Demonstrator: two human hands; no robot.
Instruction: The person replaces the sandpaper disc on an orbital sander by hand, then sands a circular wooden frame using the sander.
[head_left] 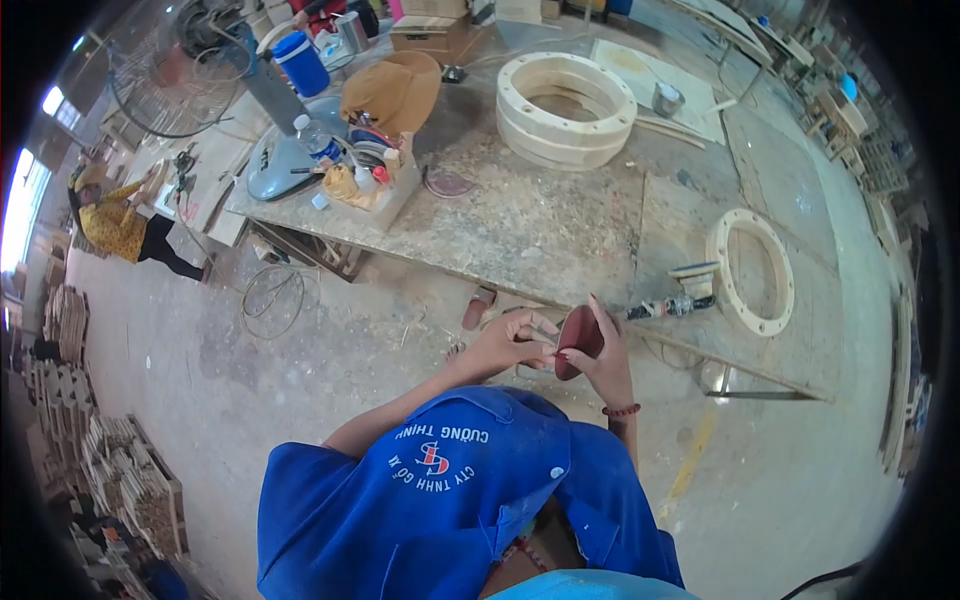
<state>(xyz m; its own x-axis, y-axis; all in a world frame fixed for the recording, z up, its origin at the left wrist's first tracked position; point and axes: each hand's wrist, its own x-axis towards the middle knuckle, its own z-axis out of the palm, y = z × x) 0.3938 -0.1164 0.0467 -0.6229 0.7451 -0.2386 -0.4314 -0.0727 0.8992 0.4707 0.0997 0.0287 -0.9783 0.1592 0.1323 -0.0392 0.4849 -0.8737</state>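
A dark red sanding disc [574, 340], bent into a curve, is held up in front of my chest. My right hand [608, 362] grips it from the right, thumb on the near face and fingers behind. From the left, my left hand [508, 342] pinches at the disc's edge with thumb and fingertips. Just beyond, on the table's near edge, lies a hand sander [672, 305] with its round pad [694, 269] turned up on its side. Another reddish sanding disc [448, 182] rests flat on the dusty worktable [540, 235].
The table carries a thick pale wooden ring [566, 145], a thinner ring [728, 290], a box of supplies [395, 195], a water bottle [315, 140], a brown cap [392, 92] and a metal cup [667, 99]. A fan [185, 75] and another person [110, 222] are leftward. A coiled hose [272, 302] lies on the floor.
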